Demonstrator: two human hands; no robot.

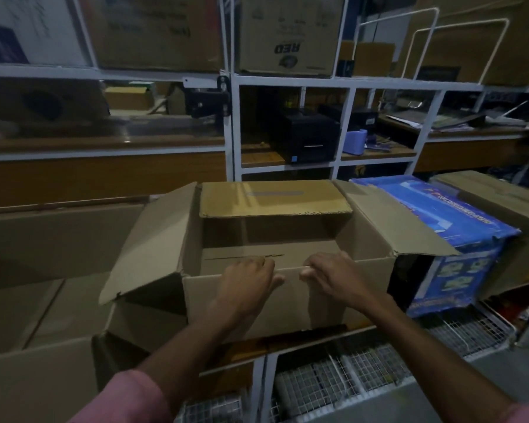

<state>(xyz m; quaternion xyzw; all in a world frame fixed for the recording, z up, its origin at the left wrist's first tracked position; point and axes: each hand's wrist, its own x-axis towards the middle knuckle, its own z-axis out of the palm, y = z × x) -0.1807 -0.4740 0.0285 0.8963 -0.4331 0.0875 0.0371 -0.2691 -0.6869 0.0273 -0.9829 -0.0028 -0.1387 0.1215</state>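
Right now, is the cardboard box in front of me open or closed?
Open: the cardboard box has side flaps splayed outward and its floor showing; left hand and right hand grip its near edge.

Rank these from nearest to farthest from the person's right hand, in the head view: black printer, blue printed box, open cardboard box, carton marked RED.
Starting from the right hand:
1. The open cardboard box, gripped at its near wall.
2. The blue printed box, just to the right.
3. The black printer, on the shelf behind.
4. The carton marked RED, on the top shelf, farthest away.
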